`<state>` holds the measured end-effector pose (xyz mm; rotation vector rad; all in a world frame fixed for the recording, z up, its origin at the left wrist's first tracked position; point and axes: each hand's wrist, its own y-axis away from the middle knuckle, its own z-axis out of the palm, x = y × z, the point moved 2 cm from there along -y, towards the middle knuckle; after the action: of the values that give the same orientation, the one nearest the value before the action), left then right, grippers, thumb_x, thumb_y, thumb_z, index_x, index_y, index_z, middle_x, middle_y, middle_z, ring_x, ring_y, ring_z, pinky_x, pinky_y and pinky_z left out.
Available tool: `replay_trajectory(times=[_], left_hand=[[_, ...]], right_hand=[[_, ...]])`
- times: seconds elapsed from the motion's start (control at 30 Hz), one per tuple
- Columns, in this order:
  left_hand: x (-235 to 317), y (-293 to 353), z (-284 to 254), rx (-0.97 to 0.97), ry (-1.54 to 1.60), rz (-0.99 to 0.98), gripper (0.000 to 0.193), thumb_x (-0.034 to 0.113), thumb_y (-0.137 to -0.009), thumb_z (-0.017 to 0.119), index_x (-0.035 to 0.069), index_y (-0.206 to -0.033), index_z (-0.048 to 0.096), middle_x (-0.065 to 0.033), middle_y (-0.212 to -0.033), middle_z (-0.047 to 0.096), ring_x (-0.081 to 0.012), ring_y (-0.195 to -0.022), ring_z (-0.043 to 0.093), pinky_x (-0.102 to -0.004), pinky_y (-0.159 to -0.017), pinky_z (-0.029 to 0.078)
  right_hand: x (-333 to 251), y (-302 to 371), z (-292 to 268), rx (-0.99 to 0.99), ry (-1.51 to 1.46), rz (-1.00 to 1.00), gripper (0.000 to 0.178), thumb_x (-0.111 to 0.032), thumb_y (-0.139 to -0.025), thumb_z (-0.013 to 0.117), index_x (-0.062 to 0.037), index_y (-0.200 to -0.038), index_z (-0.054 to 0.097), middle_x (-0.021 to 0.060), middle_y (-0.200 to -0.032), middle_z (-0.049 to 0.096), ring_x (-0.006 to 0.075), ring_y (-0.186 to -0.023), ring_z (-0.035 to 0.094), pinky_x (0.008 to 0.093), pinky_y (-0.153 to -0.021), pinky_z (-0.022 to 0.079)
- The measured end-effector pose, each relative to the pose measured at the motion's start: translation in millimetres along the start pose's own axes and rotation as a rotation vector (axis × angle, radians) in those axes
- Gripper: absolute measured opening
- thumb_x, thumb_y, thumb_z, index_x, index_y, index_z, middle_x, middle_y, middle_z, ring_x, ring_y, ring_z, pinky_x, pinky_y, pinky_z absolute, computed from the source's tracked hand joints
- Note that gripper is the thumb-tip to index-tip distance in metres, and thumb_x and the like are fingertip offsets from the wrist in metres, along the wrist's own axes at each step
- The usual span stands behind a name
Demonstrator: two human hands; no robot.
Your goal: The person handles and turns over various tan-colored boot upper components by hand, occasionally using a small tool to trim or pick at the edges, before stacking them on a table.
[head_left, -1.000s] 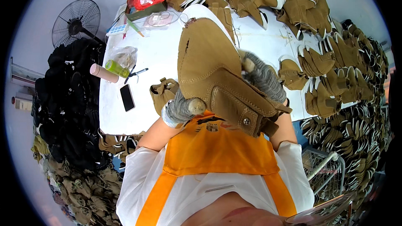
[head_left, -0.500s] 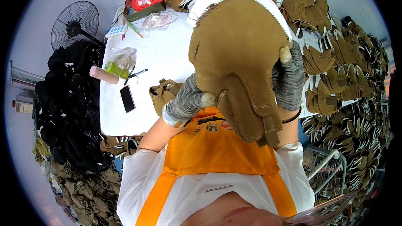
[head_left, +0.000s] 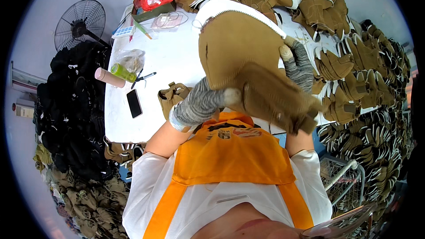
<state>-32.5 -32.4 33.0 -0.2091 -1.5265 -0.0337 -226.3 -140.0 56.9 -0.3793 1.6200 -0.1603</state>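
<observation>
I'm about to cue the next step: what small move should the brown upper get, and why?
Perhaps steady the brown upper: its lower part is blurred, suggesting motion. The left hand grips its lower left; the right hand is at its right edge, near the white rim.

Brown shoe upper [head_left: 241, 40] being held up over a pretty cluttered white table [head_left: 170, 57]
Its lower left side is gripped by the left hand [head_left: 199, 101], its right edge by the right hand [head_left: 298, 65], both in grey gloves; the bottom end is kinda blurred. The top curve is edged by a white piece [head_left: 234, 8]. A black phone [head_left: 134, 103] and a pink bottle [head_left: 109, 78] can be spotted at left, brown uppers [head_left: 354, 73] are stacked at right.
</observation>
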Motion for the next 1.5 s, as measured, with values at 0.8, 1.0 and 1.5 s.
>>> replay_trajectory(times=[0.8,1.0,1.5], left_hand=[[8,-22,21,0.257,0.008,0.145,0.052,0.024,-0.082,0.071,0.001,-0.123,0.049,-0.0099,-0.113,0.058,-0.0182,-0.103,0.054,-0.0312,-0.087,0.046],[2,-19,16,0.336,0.043,0.179,0.055,0.028,-0.083,0.07,0.002,-0.125,0.047,-0.0106,-0.114,0.057,-0.0176,-0.106,0.054,-0.0312,-0.089,0.046],[10,-29,4,0.272,0.868,0.094,0.065,0.052,-0.094,0.039,0.003,-0.137,0.033,-0.0151,-0.134,0.045,-0.0299,-0.119,0.049,-0.045,-0.099,0.042]], right_hand=[[1,17,22,-0.234,-0.603,0.218,0.066,-0.032,-0.077,0.073,-0.0007,-0.127,0.043,0.0114,-0.114,0.057,0.0214,-0.103,0.057,0.0341,-0.09,0.049],[0,15,25,-0.176,-0.573,0.186,0.073,-0.031,-0.075,0.076,0.0014,-0.13,0.039,0.0112,-0.116,0.055,0.0196,-0.104,0.056,0.0313,-0.089,0.048],[-13,9,1,-0.004,-0.48,0.146,0.067,-0.024,-0.074,0.077,0.0027,-0.124,0.041,0.0151,-0.111,0.056,0.0233,-0.098,0.06,0.0337,-0.084,0.052]])
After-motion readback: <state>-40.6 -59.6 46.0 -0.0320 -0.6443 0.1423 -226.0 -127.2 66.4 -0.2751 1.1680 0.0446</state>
